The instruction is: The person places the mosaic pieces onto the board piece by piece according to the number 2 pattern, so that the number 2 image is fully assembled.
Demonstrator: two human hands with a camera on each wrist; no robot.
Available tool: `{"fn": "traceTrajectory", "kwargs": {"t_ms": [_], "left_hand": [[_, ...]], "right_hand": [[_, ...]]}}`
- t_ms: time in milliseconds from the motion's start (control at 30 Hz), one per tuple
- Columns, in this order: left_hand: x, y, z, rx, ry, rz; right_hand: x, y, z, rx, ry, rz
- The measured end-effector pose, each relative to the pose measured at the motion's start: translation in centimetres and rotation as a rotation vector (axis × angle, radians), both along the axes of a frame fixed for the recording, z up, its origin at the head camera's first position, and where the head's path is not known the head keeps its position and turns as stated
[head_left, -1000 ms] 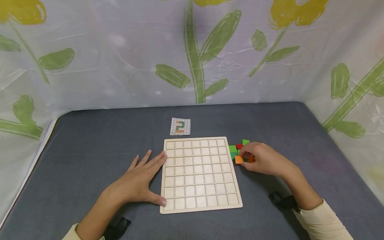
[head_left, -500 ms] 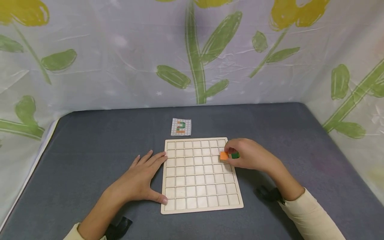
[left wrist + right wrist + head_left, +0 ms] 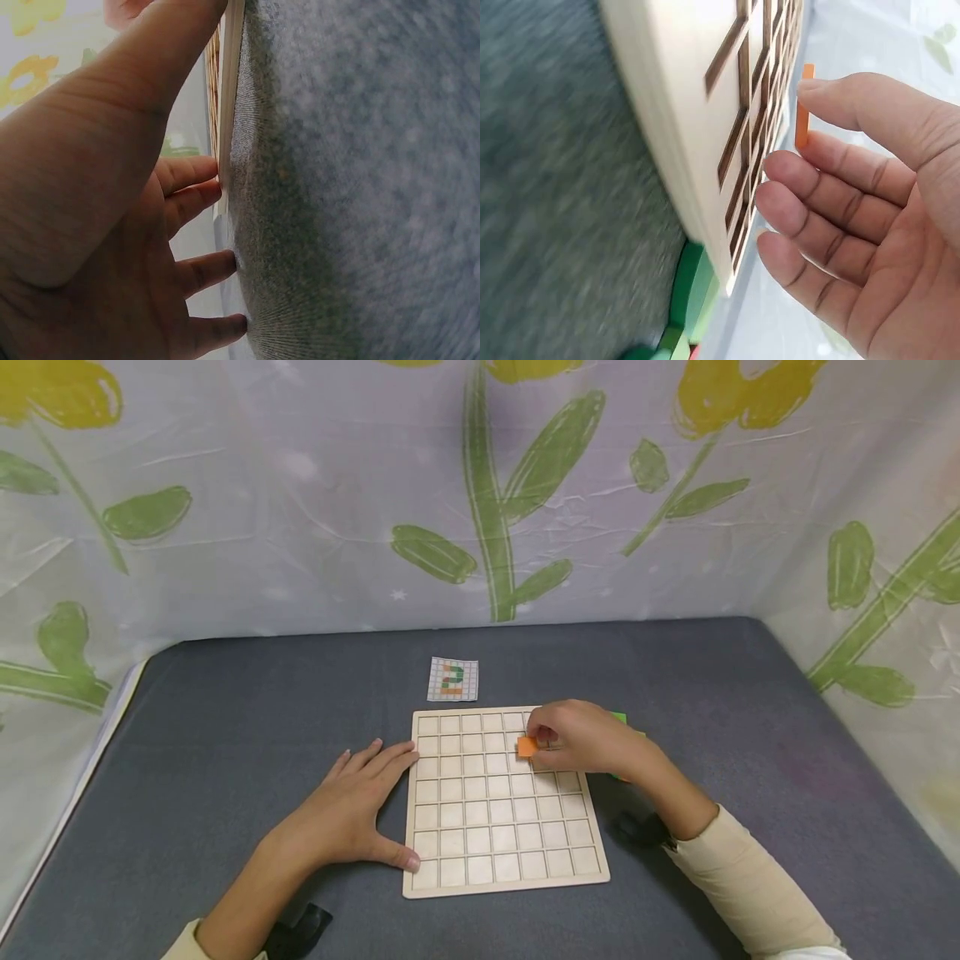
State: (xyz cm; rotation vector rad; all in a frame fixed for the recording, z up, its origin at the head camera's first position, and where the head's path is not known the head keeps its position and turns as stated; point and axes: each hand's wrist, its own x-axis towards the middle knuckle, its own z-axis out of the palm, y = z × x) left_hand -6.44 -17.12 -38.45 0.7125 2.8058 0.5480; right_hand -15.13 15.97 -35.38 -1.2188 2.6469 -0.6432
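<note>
A pale wooden board (image 3: 476, 811) with a grid of square recesses lies on the table in the head view. My right hand (image 3: 588, 737) pinches a thin orange square tile (image 3: 526, 747) over the board's upper right part. In the right wrist view the tile (image 3: 803, 112) stands edge-on between thumb and forefinger, the other fingers bent beside it. With fingers spread, my left hand (image 3: 337, 817) rests along the board's left edge, thumb at its near corner. Green pieces (image 3: 619, 717) show past the board's right side, mostly hidden by the right hand and forearm.
A small card (image 3: 453, 680) with a green and orange figure on a grid lies behind the board. Dark grey cloth (image 3: 300, 710) covers the table. A flower-printed curtain (image 3: 315, 510) hangs behind and at the sides. In the right wrist view, green and red pieces (image 3: 688, 289) lie close by the board.
My right hand has brought the orange tile leftward from the pile of coloured pieces to over the board. The left hand has stayed at the board's left edge.
</note>
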Motion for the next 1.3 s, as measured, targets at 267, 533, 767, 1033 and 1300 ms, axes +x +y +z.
{"fn": "traceTrajectory", "kwargs": {"t_ms": [267,533,767,1033,1300], "left_hand": [[0.0,0.0,-0.1,-0.004,0.007,-0.006],[0.1,0.0,-0.2,-0.002,0.018,-0.004],[0.0,0.1,-0.3,-0.003,0.016,-0.006],[0.0,0.1,-0.2,0.001,0.008,-0.002],[0.1,0.0,-0.1,0.000,-0.005,0.008]], "right_hand": [[-0.4,-1.8,0.0,0.025,-0.038,-0.008],[-1.1,-3.2,0.0,0.068,-0.040,-0.012],[-1.5,-3.8,-0.3,0.113,-0.050,-0.023],[-1.6,-4.2,-0.3,0.140,-0.088,-0.025],[0.0,-4.0,0.4,0.216,-0.050,-0.033]]}}
